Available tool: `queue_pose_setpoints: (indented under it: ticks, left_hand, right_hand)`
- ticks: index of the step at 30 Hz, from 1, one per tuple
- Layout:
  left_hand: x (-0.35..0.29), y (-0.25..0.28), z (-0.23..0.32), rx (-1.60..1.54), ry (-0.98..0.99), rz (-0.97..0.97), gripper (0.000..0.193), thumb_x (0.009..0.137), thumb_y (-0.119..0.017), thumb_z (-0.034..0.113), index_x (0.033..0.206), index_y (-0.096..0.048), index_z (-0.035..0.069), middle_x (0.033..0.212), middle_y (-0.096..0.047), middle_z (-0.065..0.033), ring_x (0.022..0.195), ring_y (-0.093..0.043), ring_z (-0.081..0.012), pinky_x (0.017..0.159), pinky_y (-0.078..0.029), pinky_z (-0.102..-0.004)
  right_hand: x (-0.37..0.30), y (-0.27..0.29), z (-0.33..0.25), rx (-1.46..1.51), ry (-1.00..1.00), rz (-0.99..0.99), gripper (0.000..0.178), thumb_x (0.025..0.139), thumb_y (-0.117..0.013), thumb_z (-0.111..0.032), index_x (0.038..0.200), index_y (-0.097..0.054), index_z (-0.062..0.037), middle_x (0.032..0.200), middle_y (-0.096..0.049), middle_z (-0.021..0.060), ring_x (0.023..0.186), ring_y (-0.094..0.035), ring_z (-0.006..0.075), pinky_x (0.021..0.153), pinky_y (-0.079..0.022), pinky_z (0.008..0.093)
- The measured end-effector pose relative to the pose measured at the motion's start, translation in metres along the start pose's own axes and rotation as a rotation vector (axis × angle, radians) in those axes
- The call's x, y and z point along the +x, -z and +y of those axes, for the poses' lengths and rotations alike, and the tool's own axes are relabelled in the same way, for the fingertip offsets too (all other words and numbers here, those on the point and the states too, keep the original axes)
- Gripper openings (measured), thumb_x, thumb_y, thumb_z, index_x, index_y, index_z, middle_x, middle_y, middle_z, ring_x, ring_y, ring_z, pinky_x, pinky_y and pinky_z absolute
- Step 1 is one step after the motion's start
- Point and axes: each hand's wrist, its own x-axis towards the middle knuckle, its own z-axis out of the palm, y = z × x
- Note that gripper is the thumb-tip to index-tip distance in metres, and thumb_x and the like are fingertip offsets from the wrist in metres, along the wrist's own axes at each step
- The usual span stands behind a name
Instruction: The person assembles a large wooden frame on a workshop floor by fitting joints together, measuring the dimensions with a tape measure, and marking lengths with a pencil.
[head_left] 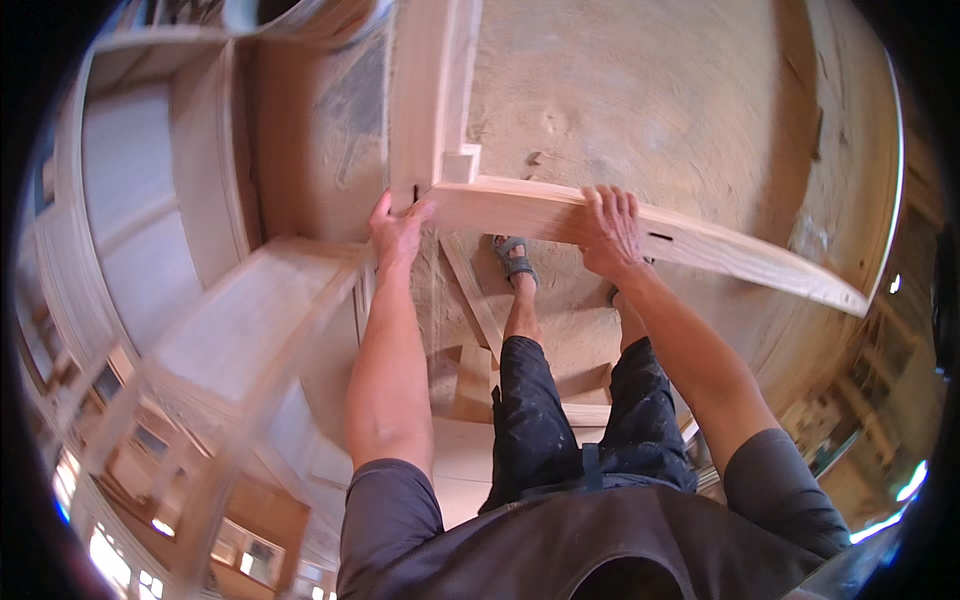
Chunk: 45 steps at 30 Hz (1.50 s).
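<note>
A long pale wooden rail lies crosswise in front of me, with a dark slot near its middle. Its left end meets a wooden post that runs away from me, and a small wooden block sits in the inner corner. At this joint my left hand is closed around the corner, its thumb and fingers spanning a short dark slot; some fingers are hidden behind the wood. My right hand grips the rail left of its slot, fingers over the far edge. The thumb is mostly hidden.
Pale wooden cabinet frames stand close by my left arm, with a panelled cabinet beyond. A loose wooden strip lies on the dusty floor beside my sandalled foot. More lumber is stacked at right.
</note>
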Motion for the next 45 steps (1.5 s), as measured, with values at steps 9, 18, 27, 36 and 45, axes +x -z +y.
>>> queue_pose_setpoints:
  ticks: [9, 18, 27, 36, 45]
  left_hand:
    - [-0.041, -0.009, 0.015, 0.984, -0.315, 0.184, 0.088, 0.08, -0.084, 0.046, 0.145, -0.048, -0.001, 0.136, -0.058, -0.0262, 0.122, -0.055, -0.0412, 0.107, -0.043, -0.0512]
    - [-0.177, -0.201, 0.083, 1.309, -0.705, -0.273, 0.09, 0.078, -0.084, 0.03, 0.151, -0.04, -0.003, 0.143, -0.051, -0.0302, 0.132, -0.048, -0.0455, 0.114, -0.036, -0.055]
    - [-0.395, -0.434, 0.201, 0.973, -0.683, -1.017, 0.062, 0.093, -0.07, 0.012, 0.146, -0.045, -0.008, 0.133, -0.061, -0.0221, 0.117, -0.061, -0.0283, 0.101, -0.049, -0.0381]
    - [-0.476, -0.507, 0.176, 1.394, -0.963, -1.278, 0.066, 0.088, -0.077, 0.021, 0.144, -0.052, -0.003, 0.138, -0.06, -0.0244, 0.127, -0.058, -0.0364, 0.111, -0.045, -0.044]
    - [-0.524, -0.579, 0.182, 1.53, -1.064, -1.289, 0.069, 0.086, -0.078, 0.025, 0.144, -0.053, -0.003, 0.137, -0.062, -0.024, 0.125, -0.061, -0.0359, 0.109, -0.047, -0.0427]
  right_hand:
    - [-0.199, 0.022, 0.075, 0.401, -0.707, 0.244, 0.069, 0.067, -0.065, -0.005, 0.135, -0.05, -0.0042, 0.137, -0.048, 0.0267, 0.131, -0.044, 0.0467, 0.112, -0.038, 0.0527]
    - [-0.542, -0.04, 0.122, 0.643, -1.962, 0.382, 0.043, 0.078, -0.062, -0.01, 0.12, -0.057, -0.0042, 0.119, -0.065, 0.0238, 0.117, -0.059, 0.0427, 0.1, -0.049, 0.051]
    - [-0.631, -0.072, 0.079, 0.909, -2.781, 0.367, 0.052, 0.08, -0.066, -0.018, 0.128, -0.053, -0.0024, 0.134, -0.057, 0.0273, 0.133, -0.049, 0.043, 0.109, -0.044, 0.051]
    - [-0.66, -0.238, -0.013, 1.31, -3.154, 0.53, 0.1, 0.059, -0.086, -0.026, 0.144, -0.045, 0.0089, 0.138, -0.057, 0.0315, 0.13, -0.056, 0.0412, 0.114, -0.044, 0.0423]
    - [-0.681, -0.28, -0.043, 1.521, -2.866, 0.917, 0.032, 0.061, -0.067, -0.001, 0.092, -0.058, 0.0005, 0.083, -0.063, 0.018, 0.069, -0.064, 0.0352, 0.052, -0.05, 0.0503]
